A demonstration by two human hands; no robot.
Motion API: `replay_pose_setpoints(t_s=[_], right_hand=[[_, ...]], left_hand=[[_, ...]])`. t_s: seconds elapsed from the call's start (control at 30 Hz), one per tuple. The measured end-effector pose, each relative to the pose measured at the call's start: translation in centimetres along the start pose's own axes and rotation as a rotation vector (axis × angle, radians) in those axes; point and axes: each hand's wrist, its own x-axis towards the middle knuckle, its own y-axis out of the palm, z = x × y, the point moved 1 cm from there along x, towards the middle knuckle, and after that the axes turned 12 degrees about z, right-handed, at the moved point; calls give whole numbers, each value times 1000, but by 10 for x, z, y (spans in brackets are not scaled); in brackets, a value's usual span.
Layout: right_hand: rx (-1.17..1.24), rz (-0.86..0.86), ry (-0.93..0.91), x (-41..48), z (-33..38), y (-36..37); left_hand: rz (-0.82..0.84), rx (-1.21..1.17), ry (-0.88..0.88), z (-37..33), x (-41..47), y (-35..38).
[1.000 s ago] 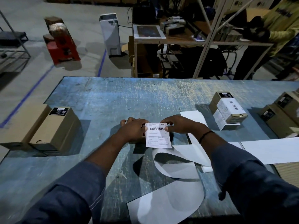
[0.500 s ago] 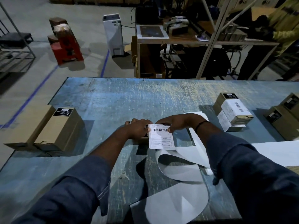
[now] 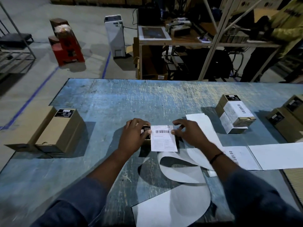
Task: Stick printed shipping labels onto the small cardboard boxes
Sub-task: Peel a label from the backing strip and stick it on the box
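1. We see the shipping label (image 3: 164, 138) lying flatter on the small box (image 3: 146, 135) than a moment ago, when it hung off the near edge.
2. Our left hand (image 3: 134, 136) rests on the left part of the box, and its thumb presses the label's left edge. The other fingers curl over the box's far side.
3. Our right hand (image 3: 188, 133) has let go a little. Its fingers are now spread apart, and only the thumb tip touches the label's right edge (before, they pinched it).
4. We think the label has begun to stick, so next comes rubbing it smooth.
5. The box sits in the middle of the desk (image 3: 114, 99), just left of the curly backing paper (image 3: 180, 177).
6. Right of the box stands a labelled box (image 3: 236, 113). Far left of it wait plain boxes (image 3: 54, 130).
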Motion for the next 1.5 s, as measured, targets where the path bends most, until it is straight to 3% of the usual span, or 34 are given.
replay_pose_setpoints(t_s=[0.1, 0.2, 0.27, 0.37, 0.5, 0.6, 0.8, 0.93, 1.07, 1.5], right_hand=[[162, -136, -23, -27, -4, 25], [230, -117, -26, -38, -8, 34], [240, -102, -39, -37, -7, 34], [242, -103, -48, -28, -4, 32], [281, 1, -133, -9, -4, 18], [302, 89, -170, 6, 3, 9], [315, 27, -183, 27, 8, 14], [324, 83, -201, 30, 9, 8], [250, 76, -200, 34, 0, 8], [209, 9, -301, 33, -14, 15]], left_hand=[[134, -38, 187, 7, -16, 5], [323, 94, 183, 17, -23, 0], [334, 108, 206, 26, -17, -6], [392, 70, 183, 34, 1, -17], [444, -149, 119, 20, 18, -35], [430, -150, 74, 17, 26, -41], [287, -208, 119, 4, 39, -36], [299, -270, 213, 9, 36, -30], [301, -286, 180, 18, 38, -23], [221, 85, 220, 19, 28, -15]])
